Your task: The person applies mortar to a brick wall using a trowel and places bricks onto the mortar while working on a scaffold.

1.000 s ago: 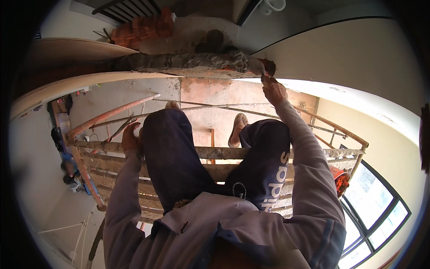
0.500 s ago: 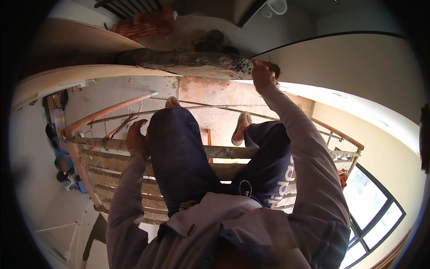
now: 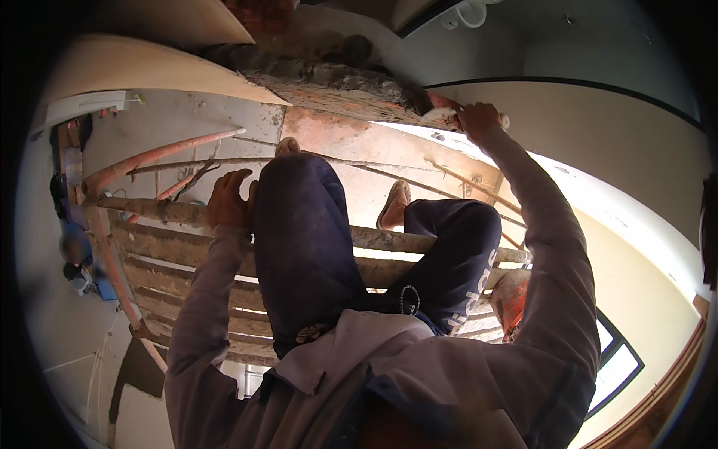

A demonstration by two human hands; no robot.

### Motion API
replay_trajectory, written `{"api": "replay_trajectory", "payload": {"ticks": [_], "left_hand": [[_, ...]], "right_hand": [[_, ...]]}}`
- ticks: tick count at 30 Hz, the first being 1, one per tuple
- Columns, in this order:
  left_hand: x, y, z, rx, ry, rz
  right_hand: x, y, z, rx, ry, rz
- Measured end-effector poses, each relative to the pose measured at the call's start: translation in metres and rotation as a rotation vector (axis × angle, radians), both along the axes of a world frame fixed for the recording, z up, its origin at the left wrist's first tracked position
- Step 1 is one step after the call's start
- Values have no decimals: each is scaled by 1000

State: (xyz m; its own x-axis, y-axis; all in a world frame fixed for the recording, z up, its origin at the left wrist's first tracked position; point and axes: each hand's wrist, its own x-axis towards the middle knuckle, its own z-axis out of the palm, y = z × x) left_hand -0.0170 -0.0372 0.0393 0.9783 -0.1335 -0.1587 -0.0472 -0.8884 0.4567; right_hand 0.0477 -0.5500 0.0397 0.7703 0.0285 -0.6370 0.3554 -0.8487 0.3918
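Observation:
My right hand (image 3: 481, 122) is closed around what looks like a trowel (image 3: 443, 114); its pale end shows past my fingers. The tool meets the right end of a rough ledge (image 3: 336, 93) coated in dark grey, wet-looking mortar. A reddish patch lies beside the tool, and I cannot tell whether it belongs to it. My left hand (image 3: 230, 200) rests by my left knee at the edge of the scaffold planks (image 3: 164, 247). Its fingers are curved and apart, with nothing visible in them.
Pale boards (image 3: 164, 71) lean at the far left of the ledge. A rusty pipe frame (image 3: 172, 153) rises beyond the planks. An orange and white object (image 3: 511, 299), partly hidden, is beside my right arm. Another person (image 3: 75, 254) is below at left. Gaps separate the planks.
My right hand has moved right along the ledge's end, and the tool shows more clearly. My view has shifted; the orange object looks larger by my right arm. My left hand stays by the knee.

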Motion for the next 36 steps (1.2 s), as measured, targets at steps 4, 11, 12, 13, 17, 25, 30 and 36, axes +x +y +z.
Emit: {"api": "replay_trajectory", "payload": {"ticks": [4, 11, 12, 13, 17, 25, 30, 36], "left_hand": [[0, -3, 4, -16, -27, 3], [-4, 0, 8, -12, -43, 13], [-5, 0, 7, -15, -45, 10], [-2, -1, 5, -26, -57, 2], [-2, 6, 2, -26, -62, -5], [16, 52, -71, -410, 172, 11], [21, 50, -64, -100, 193, 78], [24, 15, -46, 28, 139, -2]], "right_hand": [[61, 45, -6, 43, 117, 89], [95, 130, 25, 25, 209, 77], [89, 133, 42, 64, 217, 19], [79, 123, 51, 54, 209, 4], [8, 71, 130, 222, -38, -11], [-280, -8, 408, 59, -289, -743], [-449, -74, 418, -199, -175, -639], [-513, -86, 259, -200, -58, -964]]}}
